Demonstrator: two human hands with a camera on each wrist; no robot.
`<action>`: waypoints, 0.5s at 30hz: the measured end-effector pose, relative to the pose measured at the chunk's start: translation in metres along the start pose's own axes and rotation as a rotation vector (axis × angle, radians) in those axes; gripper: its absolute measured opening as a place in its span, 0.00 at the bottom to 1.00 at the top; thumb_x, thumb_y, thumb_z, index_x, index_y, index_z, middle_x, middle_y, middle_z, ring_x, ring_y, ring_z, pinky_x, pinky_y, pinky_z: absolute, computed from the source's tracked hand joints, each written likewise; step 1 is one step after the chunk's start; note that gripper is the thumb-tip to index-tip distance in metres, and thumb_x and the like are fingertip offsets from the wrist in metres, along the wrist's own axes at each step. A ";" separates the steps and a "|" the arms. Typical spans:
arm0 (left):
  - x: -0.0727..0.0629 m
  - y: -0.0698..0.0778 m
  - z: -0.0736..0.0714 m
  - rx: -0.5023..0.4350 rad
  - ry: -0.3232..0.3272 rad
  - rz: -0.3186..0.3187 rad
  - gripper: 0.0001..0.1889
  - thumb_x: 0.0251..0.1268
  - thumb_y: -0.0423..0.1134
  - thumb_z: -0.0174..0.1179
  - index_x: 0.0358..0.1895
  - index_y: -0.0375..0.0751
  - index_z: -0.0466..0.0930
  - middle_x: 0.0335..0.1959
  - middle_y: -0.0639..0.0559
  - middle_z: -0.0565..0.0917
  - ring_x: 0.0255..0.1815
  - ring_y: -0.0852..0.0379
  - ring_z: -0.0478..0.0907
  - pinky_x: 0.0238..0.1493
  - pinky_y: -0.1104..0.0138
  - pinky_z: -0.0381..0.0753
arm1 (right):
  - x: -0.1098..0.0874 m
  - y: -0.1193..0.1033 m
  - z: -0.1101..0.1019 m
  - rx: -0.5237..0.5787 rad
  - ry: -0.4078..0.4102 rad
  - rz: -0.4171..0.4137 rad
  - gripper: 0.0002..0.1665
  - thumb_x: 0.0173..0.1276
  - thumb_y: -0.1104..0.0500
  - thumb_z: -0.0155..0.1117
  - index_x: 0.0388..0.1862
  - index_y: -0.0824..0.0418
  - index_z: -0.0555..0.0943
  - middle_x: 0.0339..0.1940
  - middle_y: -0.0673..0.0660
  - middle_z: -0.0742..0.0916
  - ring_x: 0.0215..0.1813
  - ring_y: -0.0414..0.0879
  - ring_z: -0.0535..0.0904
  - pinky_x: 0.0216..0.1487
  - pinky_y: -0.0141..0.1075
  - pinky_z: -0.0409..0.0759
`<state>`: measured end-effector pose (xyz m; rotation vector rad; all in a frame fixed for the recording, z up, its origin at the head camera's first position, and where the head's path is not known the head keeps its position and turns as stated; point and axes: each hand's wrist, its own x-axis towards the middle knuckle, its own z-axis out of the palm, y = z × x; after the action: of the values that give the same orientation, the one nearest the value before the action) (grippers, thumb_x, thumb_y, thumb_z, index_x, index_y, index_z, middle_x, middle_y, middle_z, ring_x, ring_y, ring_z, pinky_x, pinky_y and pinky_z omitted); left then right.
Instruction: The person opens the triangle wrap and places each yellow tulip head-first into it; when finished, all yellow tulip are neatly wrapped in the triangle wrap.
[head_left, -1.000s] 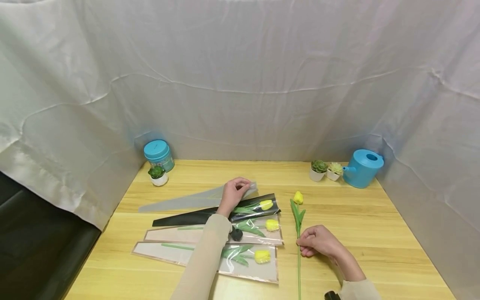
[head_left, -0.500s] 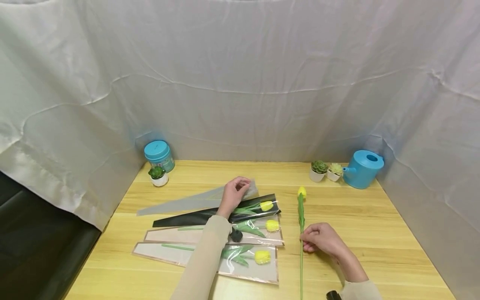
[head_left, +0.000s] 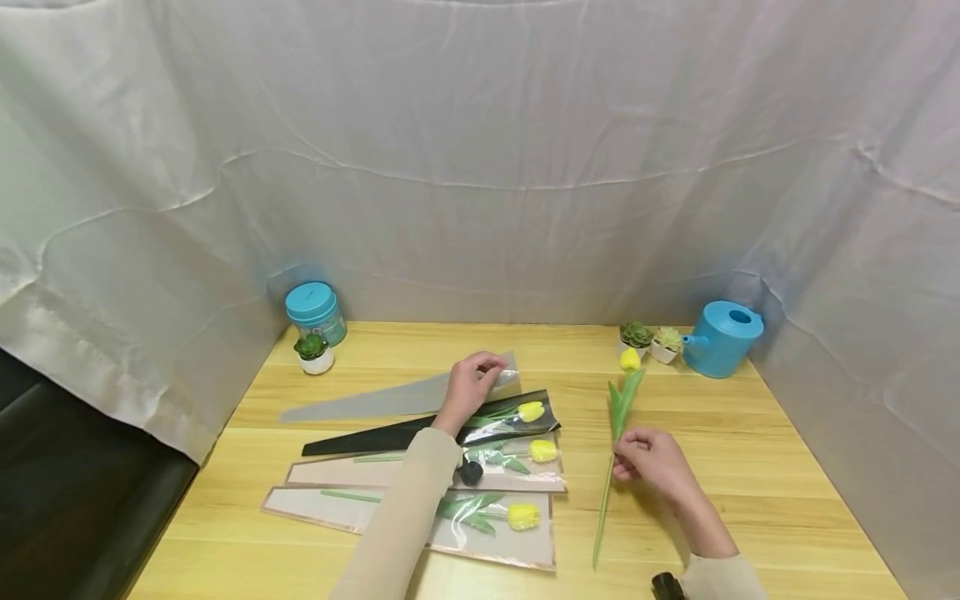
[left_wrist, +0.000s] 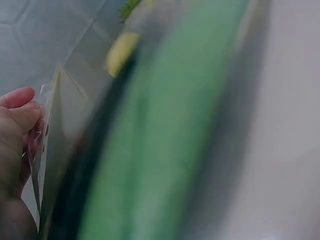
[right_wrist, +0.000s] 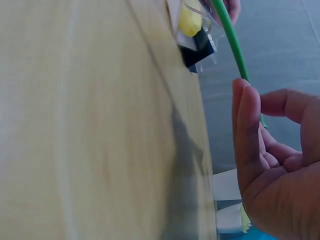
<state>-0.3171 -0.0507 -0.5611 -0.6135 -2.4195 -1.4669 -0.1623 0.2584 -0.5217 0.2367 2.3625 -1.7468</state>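
My left hand point(head_left: 471, 385) pinches the open end of a grey, clear-fronted flower sleeve point(head_left: 360, 405); the left wrist view shows thumb and fingers point(left_wrist: 22, 112) on the clear film. A yellow artificial tulip point(head_left: 622, 400) is in my right hand point(head_left: 656, 462), its green stem point(right_wrist: 231, 40) between thumb and fingertips. Its bloom points away, leaning right, and its lower stem end angles toward me. Below the grey sleeve lie a black sleeve point(head_left: 352, 439) and two pale sleeves, each with a yellow tulip inside. My left forearm crosses over them.
A blue-lidded jar point(head_left: 313, 310) and a small potted succulent point(head_left: 315, 357) stand at the back left. Two more potted succulents are at the back right, beside a blue watering can point(head_left: 722, 340). Grey cloth point(head_left: 480, 208) hangs around the wooden table point(head_left: 765, 467).
My right hand has lifted slightly away from me with the tulip, which has turned so its bloom leans right. The grey sleeve's end has shifted a little; my left hand keeps hold.
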 end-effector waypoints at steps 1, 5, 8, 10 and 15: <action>0.001 0.002 -0.001 -0.012 0.003 -0.001 0.06 0.74 0.34 0.64 0.46 0.43 0.90 0.43 0.51 0.91 0.42 0.55 0.85 0.45 0.63 0.86 | 0.000 -0.002 -0.001 0.004 0.016 -0.004 0.13 0.77 0.65 0.58 0.46 0.78 0.79 0.28 0.58 0.88 0.30 0.46 0.87 0.36 0.39 0.89; 0.004 0.007 -0.006 -0.052 0.008 -0.006 0.06 0.73 0.34 0.65 0.45 0.46 0.91 0.43 0.52 0.91 0.43 0.57 0.85 0.46 0.64 0.85 | 0.002 -0.008 -0.003 0.037 0.065 -0.017 0.14 0.78 0.65 0.58 0.50 0.78 0.77 0.29 0.58 0.89 0.31 0.45 0.88 0.39 0.39 0.90; 0.003 0.010 -0.008 -0.075 -0.008 -0.020 0.06 0.72 0.35 0.66 0.45 0.47 0.91 0.43 0.53 0.91 0.43 0.59 0.84 0.47 0.66 0.85 | 0.004 -0.010 -0.004 0.058 0.090 -0.020 0.15 0.79 0.64 0.58 0.52 0.78 0.76 0.30 0.57 0.89 0.31 0.44 0.88 0.40 0.39 0.90; 0.001 0.012 -0.010 -0.086 -0.020 -0.031 0.06 0.72 0.35 0.66 0.45 0.47 0.91 0.43 0.54 0.91 0.42 0.59 0.84 0.47 0.66 0.85 | 0.005 -0.012 -0.005 0.071 0.102 -0.022 0.16 0.80 0.63 0.57 0.53 0.78 0.75 0.30 0.56 0.89 0.31 0.43 0.88 0.41 0.38 0.90; -0.007 0.016 -0.012 -0.116 -0.029 -0.035 0.06 0.72 0.35 0.66 0.44 0.49 0.91 0.42 0.54 0.91 0.42 0.59 0.84 0.46 0.66 0.85 | 0.009 -0.018 -0.009 0.157 0.138 -0.072 0.14 0.81 0.62 0.56 0.52 0.75 0.76 0.29 0.52 0.89 0.32 0.41 0.89 0.41 0.35 0.89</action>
<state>-0.3035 -0.0567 -0.5461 -0.6233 -2.3917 -1.6325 -0.1765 0.2622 -0.5045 0.3076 2.3552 -2.0134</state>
